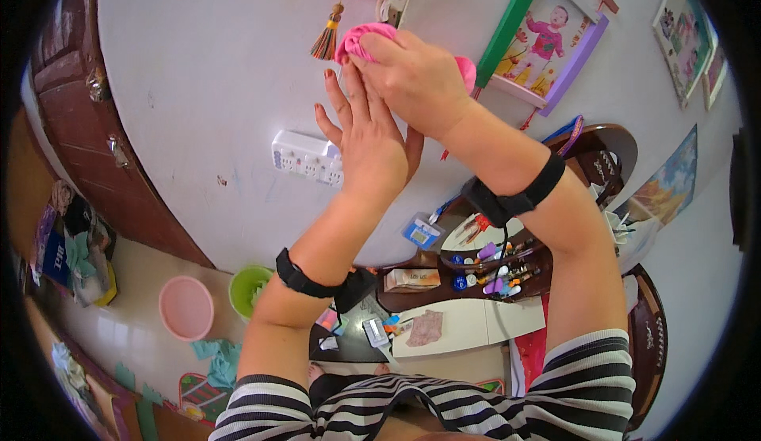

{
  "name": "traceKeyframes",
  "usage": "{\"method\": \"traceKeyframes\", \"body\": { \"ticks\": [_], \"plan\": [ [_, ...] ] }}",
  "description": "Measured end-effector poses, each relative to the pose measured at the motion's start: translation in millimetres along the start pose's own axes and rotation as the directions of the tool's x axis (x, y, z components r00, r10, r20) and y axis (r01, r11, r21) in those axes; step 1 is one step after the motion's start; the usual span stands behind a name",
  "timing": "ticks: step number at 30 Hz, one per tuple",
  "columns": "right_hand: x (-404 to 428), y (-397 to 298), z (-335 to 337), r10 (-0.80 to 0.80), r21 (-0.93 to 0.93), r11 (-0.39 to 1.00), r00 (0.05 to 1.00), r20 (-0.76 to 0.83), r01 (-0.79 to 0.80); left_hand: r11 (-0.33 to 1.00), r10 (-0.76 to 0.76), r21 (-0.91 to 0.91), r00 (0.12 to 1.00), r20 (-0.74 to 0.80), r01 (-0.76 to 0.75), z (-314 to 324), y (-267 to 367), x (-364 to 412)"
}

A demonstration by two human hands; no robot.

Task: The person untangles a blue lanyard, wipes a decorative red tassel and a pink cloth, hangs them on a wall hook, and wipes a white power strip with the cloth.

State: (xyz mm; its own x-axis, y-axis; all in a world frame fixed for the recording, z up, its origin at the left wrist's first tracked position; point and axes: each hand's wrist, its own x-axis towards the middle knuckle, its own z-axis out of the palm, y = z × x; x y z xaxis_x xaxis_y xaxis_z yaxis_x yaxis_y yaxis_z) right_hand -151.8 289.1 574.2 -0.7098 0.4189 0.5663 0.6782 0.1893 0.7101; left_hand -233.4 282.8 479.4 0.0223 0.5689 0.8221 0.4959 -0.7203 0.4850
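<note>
My right hand (413, 81) is closed on a bunched pink cloth (365, 40), raised in front of the wall; more pink shows behind that wrist. Just below and to its left, my left hand (371, 132) lies with its fingers spread against the wall side, back of the hand facing me, its middle fingertips close to the cloth. Whether they touch it I cannot tell. A white power strip (303, 158) on the wall is partly hidden behind my left hand. A tassel (327, 37) hangs left of the cloth, and a framed picture (544, 43) hangs to the right.
Below stands a dressing table (458, 325) with a mirror, a tissue box (411, 280), small bottles and a folded cloth (425, 329). A badge (423, 231) hangs nearby. On the floor are a pink basin (186, 308) and a green bin (245, 286). A brown door (101, 114) stands left.
</note>
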Motion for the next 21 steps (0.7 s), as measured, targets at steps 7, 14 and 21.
{"method": "traceKeyframes", "body": {
  "ticks": [7, 14, 21],
  "plan": [
    [-54.1, -1.6, -19.4, 0.124, -0.001, 0.992, 0.991, 0.047, -0.124, 0.993, 0.116, -0.042, 0.978, 0.176, -0.11, -2.6, 8.6, -26.3],
    [-49.1, -17.5, -16.8, 0.431, 0.104, 0.899, 0.902, -0.033, -0.426, 0.973, 0.224, -0.09, 0.961, 0.161, -0.212, -4.6, 1.1, -25.6],
    [-74.7, -39.7, 2.5, 0.343, 0.082, 0.934, 0.936, 0.072, -0.349, 0.981, 0.175, 0.042, 0.952, 0.252, -0.192, 16.0, -12.8, -51.7]
  ]
}}
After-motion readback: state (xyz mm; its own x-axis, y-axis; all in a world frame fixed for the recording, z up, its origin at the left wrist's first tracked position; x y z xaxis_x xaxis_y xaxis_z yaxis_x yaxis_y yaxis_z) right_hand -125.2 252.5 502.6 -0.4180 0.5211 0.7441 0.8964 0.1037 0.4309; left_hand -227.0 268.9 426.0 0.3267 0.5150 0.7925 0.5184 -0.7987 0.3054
